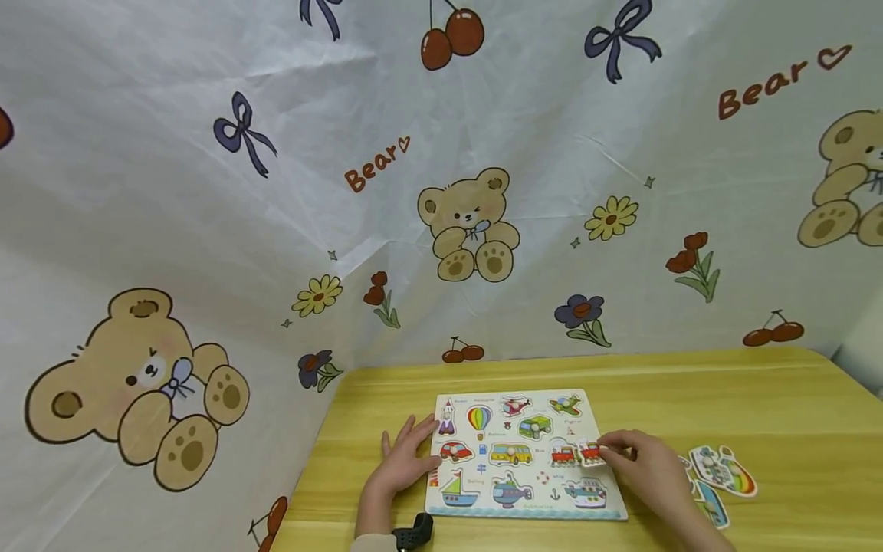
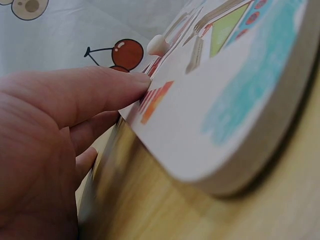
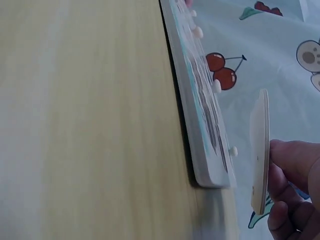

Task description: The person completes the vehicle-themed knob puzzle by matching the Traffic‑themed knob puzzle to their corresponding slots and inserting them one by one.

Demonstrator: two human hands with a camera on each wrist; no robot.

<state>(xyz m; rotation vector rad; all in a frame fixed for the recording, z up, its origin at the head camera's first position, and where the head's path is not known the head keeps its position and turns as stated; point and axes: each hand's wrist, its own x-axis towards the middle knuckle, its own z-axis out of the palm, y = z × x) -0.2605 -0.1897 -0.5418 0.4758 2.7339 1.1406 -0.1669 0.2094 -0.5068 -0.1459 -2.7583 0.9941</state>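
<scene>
A wooden peg puzzle board [image 1: 476,491] with vehicle pictures lies on the table. My left hand [image 1: 402,458] rests at its left edge, fingers spread; in the left wrist view the thumb [image 2: 110,90] touches the board's top near the edge. My right hand [image 1: 645,468] pinches a red train puzzle piece [image 1: 590,452] just above the board's right side, next to the printed train [image 1: 563,454]. From the right wrist view the piece [image 3: 261,155] appears edge-on, apart from the board. Its knob is hidden by the fingers.
Right of the board, several loose puzzle pieces [image 1: 720,469] lie in an overlapping pile, partly behind my right forearm. The wood-grain table [image 1: 779,406] ends at a cloth backdrop [image 1: 386,261] with bears and cherries. A black band [image 1: 414,532] circles my left wrist.
</scene>
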